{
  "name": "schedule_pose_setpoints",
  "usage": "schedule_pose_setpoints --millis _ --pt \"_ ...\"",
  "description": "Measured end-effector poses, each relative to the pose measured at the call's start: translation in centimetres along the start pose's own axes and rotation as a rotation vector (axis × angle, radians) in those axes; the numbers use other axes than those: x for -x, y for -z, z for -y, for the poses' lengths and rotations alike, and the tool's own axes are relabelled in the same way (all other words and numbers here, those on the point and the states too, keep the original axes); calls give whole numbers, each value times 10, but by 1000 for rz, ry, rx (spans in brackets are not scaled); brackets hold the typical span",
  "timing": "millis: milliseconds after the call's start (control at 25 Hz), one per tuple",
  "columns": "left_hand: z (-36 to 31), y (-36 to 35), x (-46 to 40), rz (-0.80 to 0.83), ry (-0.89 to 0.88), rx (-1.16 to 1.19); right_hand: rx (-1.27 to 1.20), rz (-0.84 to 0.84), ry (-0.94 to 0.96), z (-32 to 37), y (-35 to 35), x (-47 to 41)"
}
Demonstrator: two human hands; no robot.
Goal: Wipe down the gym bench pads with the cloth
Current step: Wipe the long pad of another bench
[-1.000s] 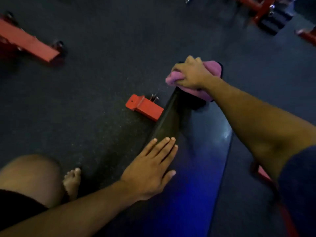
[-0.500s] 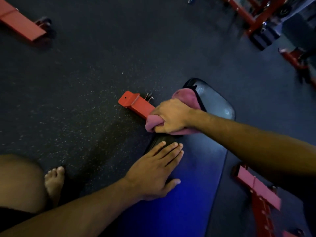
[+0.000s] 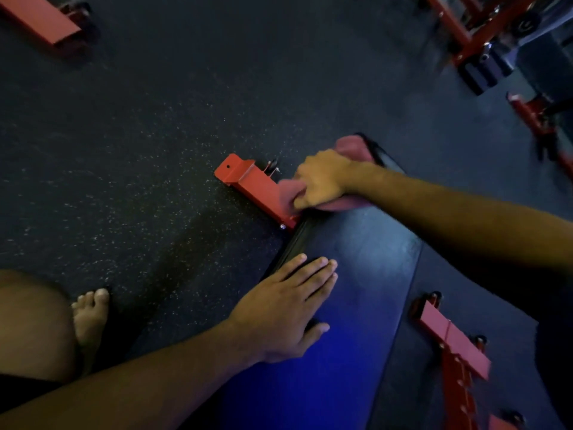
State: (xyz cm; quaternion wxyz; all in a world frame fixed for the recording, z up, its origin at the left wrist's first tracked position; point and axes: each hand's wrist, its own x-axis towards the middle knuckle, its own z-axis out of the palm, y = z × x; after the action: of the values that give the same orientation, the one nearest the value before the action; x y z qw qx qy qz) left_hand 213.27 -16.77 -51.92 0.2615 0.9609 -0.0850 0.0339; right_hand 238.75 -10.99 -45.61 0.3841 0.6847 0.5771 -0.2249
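A long black bench pad (image 3: 356,274) with a blue sheen runs from the bottom centre up to the middle of the view. My right hand (image 3: 322,178) grips a bunched pink cloth (image 3: 352,147) and holds it against the pad's left edge, near the far end. The cloth spills out on both sides of the fist and hides part of the pad's far end. My left hand (image 3: 288,308) lies flat on the pad's near left edge, fingers straight and together, about a hand's length below the cloth.
A red steel foot (image 3: 254,189) of the bench frame sticks out left of the pad, touching the cloth. Another red foot (image 3: 452,342) shows right of the pad. My bare foot (image 3: 90,318) and knee stand at lower left on black rubber flooring. Red gym equipment (image 3: 483,35) stands top right.
My right hand has drawn the cloth back along the pad from its far tip toward me, settling on the left edge. My left hand stays flat in the same spot.
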Motion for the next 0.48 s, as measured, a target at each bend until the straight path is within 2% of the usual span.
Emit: schedule_pose_setpoints --millis 80,160,240,360,400,480 --pt "-2 2 -2 16 5 12 -111 -24 228 41 -3 23" --pt "-3 1 -1 22 17 15 -180 -33 352 49 -9 34" --pt "-3 0 -1 3 20 -16 -130 -105 262 8 -12 23" --pt "-2 -4 0 2 8 -39 -100 -128 -55 -63 2 7" --pt "-1 -6 0 3 13 -37 -87 -106 -122 -68 4 4" --pt "-2 -3 -2 17 28 -44 -47 -83 -118 -45 4 2"
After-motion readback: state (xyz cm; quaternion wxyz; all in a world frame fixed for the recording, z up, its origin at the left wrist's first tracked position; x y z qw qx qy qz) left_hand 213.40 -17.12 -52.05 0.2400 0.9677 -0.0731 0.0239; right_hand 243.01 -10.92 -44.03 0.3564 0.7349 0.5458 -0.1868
